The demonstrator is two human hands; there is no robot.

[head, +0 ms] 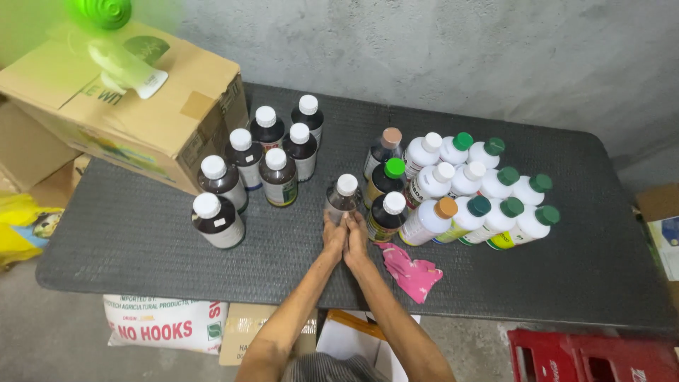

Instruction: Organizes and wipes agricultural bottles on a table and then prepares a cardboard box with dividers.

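Both my hands hold one dark bottle with a white cap, standing upright on the dark grey table. My left hand grips its lower left side, and my right hand its lower right side. To the left stands a group of several dark brown bottles with white caps. To the right stands a cluster of white bottles with green, white and orange caps, along with a few dark ones. A pink cloth lies on the table just right of my right hand.
A cardboard box sits on the table's far left corner, with a green and white fan on it. Under the front edge lie a white printed sack, cardboard pieces and a red crate. A grey wall is behind.
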